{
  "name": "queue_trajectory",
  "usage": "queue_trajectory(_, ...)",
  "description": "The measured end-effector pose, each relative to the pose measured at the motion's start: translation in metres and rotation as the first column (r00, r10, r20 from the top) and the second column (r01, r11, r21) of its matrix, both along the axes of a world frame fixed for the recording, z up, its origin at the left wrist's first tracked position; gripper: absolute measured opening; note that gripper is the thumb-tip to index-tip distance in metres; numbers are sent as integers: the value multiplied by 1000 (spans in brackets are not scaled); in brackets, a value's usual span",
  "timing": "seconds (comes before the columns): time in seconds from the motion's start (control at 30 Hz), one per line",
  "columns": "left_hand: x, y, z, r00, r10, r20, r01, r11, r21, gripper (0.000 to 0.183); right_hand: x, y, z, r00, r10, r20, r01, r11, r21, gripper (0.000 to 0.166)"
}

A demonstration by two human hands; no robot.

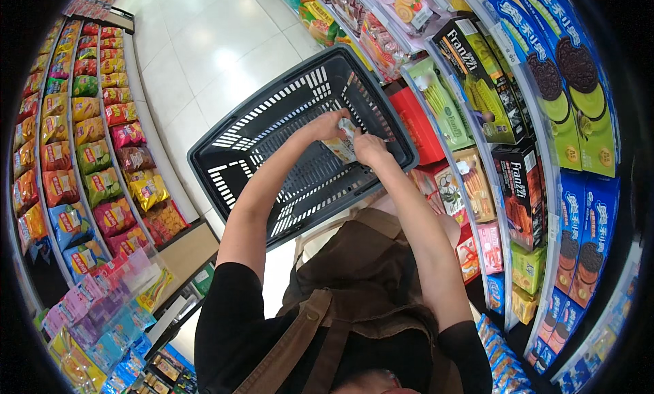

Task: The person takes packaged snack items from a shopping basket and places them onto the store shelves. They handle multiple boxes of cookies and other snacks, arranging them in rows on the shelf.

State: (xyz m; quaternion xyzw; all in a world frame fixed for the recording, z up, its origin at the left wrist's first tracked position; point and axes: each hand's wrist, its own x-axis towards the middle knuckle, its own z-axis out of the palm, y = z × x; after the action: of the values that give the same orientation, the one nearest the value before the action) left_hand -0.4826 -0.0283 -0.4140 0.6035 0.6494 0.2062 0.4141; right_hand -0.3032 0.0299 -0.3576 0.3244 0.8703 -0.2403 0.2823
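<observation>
Both my hands are over a dark grey plastic shopping basket (240,113) with slotted walls, which lies tilted in front of me. A small printed package (341,147), pale with yellow, is between them. My left hand (327,125) has its fingers curled round the far end of the package. At its right side, my right hand (369,147) touches the package with bent fingers; its fingertips are partly hidden. Apart from the package, only the slotted floor of the basket shows beneath my hands.
Shelves of crisp bags (97,159) line the left side. On the right, close to the basket, stand shelves with boxed biscuits (577,87), Franzzi boxes (475,82) and a red box (416,125). Pale floor tiles (204,46) run along the aisle. A brown apron (352,261) hangs before my body.
</observation>
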Motion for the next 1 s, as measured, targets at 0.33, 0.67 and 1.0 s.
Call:
queue_trajectory(0.33,0,9,-40,993,113,-33,-111,992,56,79,7,-5,24,992,5,-124,-12,998,-54,34)
queue_trajectory(0.67,27,-12,1,953,301,27,-301,940,161,61,72,-57,101,642,-155,-751,156,985,-70,32)
queue_trajectory(1.0,91,-77,125,900,305,311,-390,882,264,52,270,-144,131,286,-511,-811,588,762,-272,25)
